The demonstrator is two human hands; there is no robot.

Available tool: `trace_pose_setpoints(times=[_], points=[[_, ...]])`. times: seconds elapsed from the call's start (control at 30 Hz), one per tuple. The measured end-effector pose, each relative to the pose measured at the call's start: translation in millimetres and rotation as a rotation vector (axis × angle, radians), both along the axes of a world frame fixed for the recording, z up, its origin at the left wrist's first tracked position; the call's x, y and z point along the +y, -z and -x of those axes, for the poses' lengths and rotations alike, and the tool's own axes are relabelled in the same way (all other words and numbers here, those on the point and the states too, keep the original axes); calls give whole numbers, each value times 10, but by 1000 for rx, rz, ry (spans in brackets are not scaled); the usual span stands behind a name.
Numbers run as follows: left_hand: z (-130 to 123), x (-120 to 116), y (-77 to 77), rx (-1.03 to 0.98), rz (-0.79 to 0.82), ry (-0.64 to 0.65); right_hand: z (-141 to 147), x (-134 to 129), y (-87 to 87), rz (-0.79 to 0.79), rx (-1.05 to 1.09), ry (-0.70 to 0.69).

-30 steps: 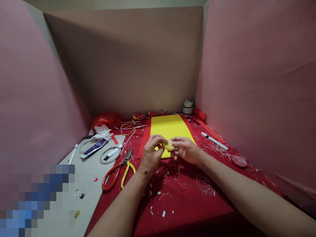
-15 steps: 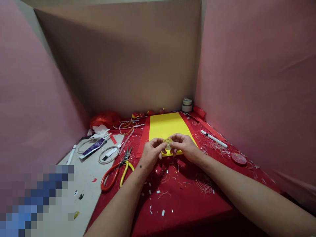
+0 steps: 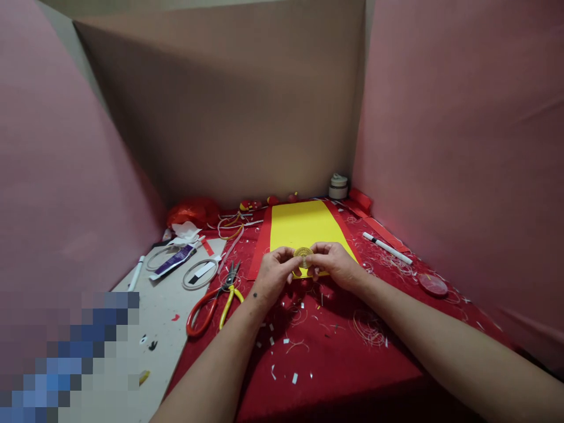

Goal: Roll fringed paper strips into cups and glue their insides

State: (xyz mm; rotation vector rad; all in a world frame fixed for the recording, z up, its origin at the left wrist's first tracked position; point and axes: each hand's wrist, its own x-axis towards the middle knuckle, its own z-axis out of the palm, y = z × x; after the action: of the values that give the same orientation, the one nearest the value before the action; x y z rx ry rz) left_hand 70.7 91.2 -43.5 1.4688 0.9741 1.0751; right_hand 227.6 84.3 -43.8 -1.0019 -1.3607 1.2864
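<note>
Between my two hands is a small round yellow disc (image 3: 303, 255) with a ringed, coil-like pattern. My left hand (image 3: 277, 269) pinches its left edge with thumb and fingers. On the right edge, my right hand (image 3: 331, 262) grips it the same way. Both hands are above the near end of a yellow sheet (image 3: 304, 222), which lies over red sheets (image 3: 261, 247). Scissors (image 3: 220, 299) with one red and one yellow handle lie just left of my left forearm. The disc's lower part is partly hidden by my fingers.
A grey board (image 3: 176, 305) at left bears a purple packet (image 3: 174, 261), rings (image 3: 200, 274) and a marker (image 3: 136, 274). Another marker (image 3: 388, 248) and a round pinkish disc (image 3: 433, 285) lie right. Thread and paper scraps litter the red cloth (image 3: 348, 370). Panels enclose the table.
The view has shifted slightly, so everything sits a little further right. The yellow disc shows more fully between my fingers; both hands keep hold of it.
</note>
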Motion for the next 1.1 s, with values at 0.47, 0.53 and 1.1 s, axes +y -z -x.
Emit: trace_pose_setpoints(times=[0.47,0.53,1.1], points=[[5,1,0,61,-9,-5,-35,10,25,-1,-15,-71],[7,2,6,75,-19,0,-29,-1,6,5,-29,-72],[-29,-45,-36,84,-27,-47,-47,30,89,-20,-19,-99]])
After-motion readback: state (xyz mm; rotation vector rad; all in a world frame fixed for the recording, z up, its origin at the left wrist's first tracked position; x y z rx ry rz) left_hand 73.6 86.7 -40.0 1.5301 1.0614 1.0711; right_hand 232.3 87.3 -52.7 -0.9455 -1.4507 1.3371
